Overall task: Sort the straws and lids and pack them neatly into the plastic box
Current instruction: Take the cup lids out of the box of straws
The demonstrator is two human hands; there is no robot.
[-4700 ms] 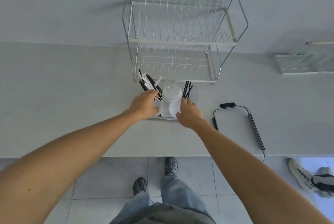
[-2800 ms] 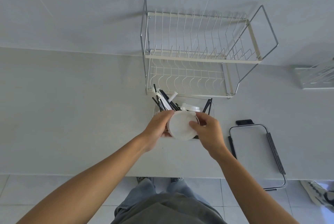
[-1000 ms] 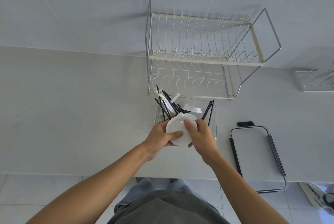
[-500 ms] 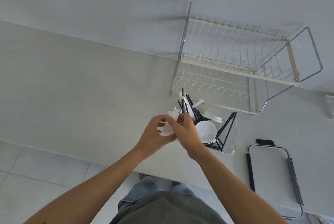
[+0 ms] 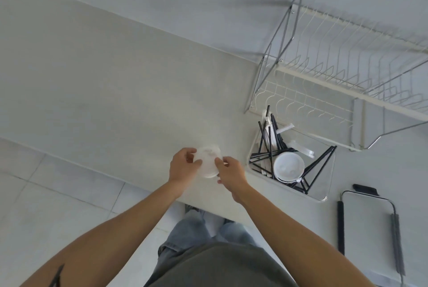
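Observation:
My left hand and my right hand both hold a small stack of white cup lids just above the counter, left of the box. The clear plastic box sits to the right in front of the rack. Inside it lie several black straws, some white wrapped straws and a white round lid, all jumbled together.
A two-tier wire dish rack stands behind the box against the wall. A clear lid with black clip handles lies on the counter at the right. The counter's front edge runs just below my hands.
Both hands lifted the lids out of the box and carried them left over the bare counter. My view has swung left, so the box now lies to the right.

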